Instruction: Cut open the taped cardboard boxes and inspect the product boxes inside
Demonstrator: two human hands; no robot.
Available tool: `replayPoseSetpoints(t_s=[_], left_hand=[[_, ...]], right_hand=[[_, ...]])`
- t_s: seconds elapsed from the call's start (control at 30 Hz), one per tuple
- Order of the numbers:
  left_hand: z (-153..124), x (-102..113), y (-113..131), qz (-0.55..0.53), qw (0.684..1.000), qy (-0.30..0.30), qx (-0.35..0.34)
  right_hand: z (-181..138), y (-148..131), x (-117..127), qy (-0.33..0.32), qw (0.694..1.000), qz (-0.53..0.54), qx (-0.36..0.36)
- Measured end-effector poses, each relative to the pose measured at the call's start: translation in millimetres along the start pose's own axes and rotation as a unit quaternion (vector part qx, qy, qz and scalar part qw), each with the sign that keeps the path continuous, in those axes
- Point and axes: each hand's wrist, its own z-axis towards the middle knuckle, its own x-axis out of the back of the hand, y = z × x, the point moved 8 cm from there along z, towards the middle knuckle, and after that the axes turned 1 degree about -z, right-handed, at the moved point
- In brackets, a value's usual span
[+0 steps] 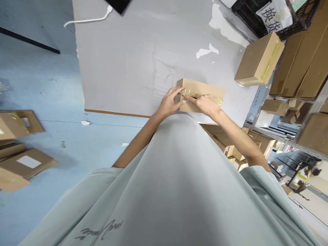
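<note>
A small brown cardboard box (205, 90) with clear tape along its top lies near the front edge of a grey table (128, 68). My left hand (170, 102) rests on the box's left end, fingers curled over the taped seam. My right hand (206, 104) lies on the near side of the box, its forefinger stretched out and pressed along the tape. Both hands touch the box and meet near its left end. My pale green shirt hides the table edge below them.
A second taped box (258, 59) sits at the table's right edge. A black crate (256, 17) with a paper label stands at the back right. Shelves of cartons (299, 68) fill the right. Flat boxes (20, 164) lie on the blue floor at left. A white cable (87, 20) trails from the table's far edge.
</note>
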Motion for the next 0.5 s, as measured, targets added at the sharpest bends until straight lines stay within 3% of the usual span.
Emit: replayPoseSetpoints(t_s=[0.17, 0.37, 0.5], left_hand=[[-0.8, -1.9, 0.0, -0.005, 1.000, 0.007, 0.009], [-1.9, -1.5, -1.1, -0.013, 1.000, 0.014, 0.018], [-3.2, -0.7, -4.7, -0.002, 0.999, 0.017, 0.030]], right_hand=[[3.0, -3.2, 7.6, 0.011, 1.000, -0.013, 0.026], [19.1, -14.4, 19.7, 0.071, 0.992, -0.020, 0.099], [19.0, 1.1, 10.5, 0.077, 0.993, -0.014, 0.092]])
